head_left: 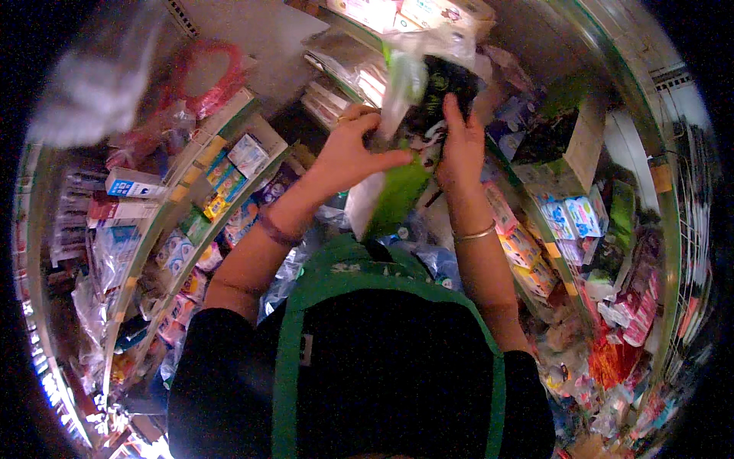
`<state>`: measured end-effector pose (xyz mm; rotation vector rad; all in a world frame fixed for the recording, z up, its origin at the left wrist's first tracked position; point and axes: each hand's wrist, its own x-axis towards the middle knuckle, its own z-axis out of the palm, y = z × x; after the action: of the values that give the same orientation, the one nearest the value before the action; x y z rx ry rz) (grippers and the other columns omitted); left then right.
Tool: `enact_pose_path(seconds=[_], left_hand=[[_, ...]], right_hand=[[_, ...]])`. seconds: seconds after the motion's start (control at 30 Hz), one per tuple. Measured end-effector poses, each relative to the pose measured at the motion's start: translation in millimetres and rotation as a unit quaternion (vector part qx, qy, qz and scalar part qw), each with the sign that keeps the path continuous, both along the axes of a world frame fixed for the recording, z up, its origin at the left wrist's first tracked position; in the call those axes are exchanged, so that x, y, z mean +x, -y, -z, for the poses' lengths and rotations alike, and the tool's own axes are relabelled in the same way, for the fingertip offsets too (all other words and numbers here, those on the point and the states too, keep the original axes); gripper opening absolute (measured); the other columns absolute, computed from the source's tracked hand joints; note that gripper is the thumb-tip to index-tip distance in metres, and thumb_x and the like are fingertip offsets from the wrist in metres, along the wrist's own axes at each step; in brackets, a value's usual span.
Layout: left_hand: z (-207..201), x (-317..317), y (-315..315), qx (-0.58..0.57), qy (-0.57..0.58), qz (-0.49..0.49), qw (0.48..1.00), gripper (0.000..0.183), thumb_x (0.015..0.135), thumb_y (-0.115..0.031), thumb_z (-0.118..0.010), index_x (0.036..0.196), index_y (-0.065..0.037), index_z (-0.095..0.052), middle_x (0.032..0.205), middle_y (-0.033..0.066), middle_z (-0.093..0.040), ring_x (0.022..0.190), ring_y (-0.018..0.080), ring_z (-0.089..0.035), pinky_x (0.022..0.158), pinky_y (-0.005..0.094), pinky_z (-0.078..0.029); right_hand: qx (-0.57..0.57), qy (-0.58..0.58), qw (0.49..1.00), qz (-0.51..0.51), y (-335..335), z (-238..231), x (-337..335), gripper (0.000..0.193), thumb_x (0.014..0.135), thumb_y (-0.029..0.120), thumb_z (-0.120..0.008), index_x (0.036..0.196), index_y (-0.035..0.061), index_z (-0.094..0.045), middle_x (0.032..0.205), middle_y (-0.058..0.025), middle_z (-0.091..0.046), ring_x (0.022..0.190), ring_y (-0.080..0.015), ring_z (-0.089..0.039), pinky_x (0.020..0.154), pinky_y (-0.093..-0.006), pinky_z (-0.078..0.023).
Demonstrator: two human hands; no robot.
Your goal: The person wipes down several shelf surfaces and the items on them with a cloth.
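Both of my hands are raised in front of my chest. My left hand [355, 149] closes on a green-and-white packet [401, 191], its thumb lying across the front. My right hand [463, 149] grips the side of a black packet [442, 92] with pale print, its fingers bent round the edge. A crinkled clear-and-green plastic wrapper [405, 76] stands beside the black packet, blurred by motion. The packets overlap between my hands, and I cannot tell whether they are joined. A dark band circles my left wrist, a metal bangle my right.
Curving shelves [191, 180] on the left hold several small boxes and packets. More shelving on the right carries an open cardboard box [585, 149] and several orange packs [527, 260]. Pink plastic bags [202, 84] sit at the upper left. Pale packs [447, 15] lie at the top.
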<state>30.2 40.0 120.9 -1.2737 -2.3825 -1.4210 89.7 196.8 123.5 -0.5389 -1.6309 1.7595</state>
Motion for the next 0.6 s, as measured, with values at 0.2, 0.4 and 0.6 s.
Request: enact_pose_path(seconds=[0.2, 0.4, 0.6], left_hand=[[-27.8, -19.4, 34.5, 0.487, 0.451, 0.113, 0.740, 0.039, 0.077, 0.001, -0.052, 0.115, -0.005, -0.044, 0.114, 0.0106, -0.047, 0.104, 0.0217, -0.048, 0.088, 0.0330, -0.039], [-47.0, 14.1, -2.8, 0.156, -0.074, 0.106, 0.979, 0.042, 0.065, 0.002, -0.056, 0.104, -0.014, -0.057, 0.121, 0.0075, -0.046, 0.114, 0.0309, -0.039, 0.096, 0.0414, -0.033], [-3.9, 33.9, 16.7, 0.094, -0.227, 0.102, 0.964, 0.039, 0.058, 0.000, -0.058, 0.092, -0.020, -0.063, 0.118, 0.0036, -0.049, 0.115, 0.0305, -0.038, 0.092, 0.0391, -0.036]], right_hand=[[-0.178, -0.097, 0.978, -0.048, -21.5, -17.2, 1.6, 0.028, 0.083, 0.021, -0.053, 0.102, 0.0015, -0.052, 0.095, -0.0083, -0.059, 0.079, -0.0180, -0.059, 0.069, -0.0307, -0.048], [-0.465, -0.228, 0.776, -0.360, 12.5, -27.9, 2.5, 0.044, 0.081, 0.031, -0.051, 0.114, 0.0025, -0.047, 0.107, -0.0118, -0.054, 0.091, -0.0275, -0.054, 0.082, -0.0376, -0.044], [-0.036, 0.104, 0.989, -0.103, -8.2, -24.9, -4.8, 0.046, 0.081, 0.030, -0.050, 0.116, 0.0000, -0.044, 0.110, -0.0118, -0.052, 0.096, -0.0222, -0.051, 0.083, -0.0366, -0.042]])
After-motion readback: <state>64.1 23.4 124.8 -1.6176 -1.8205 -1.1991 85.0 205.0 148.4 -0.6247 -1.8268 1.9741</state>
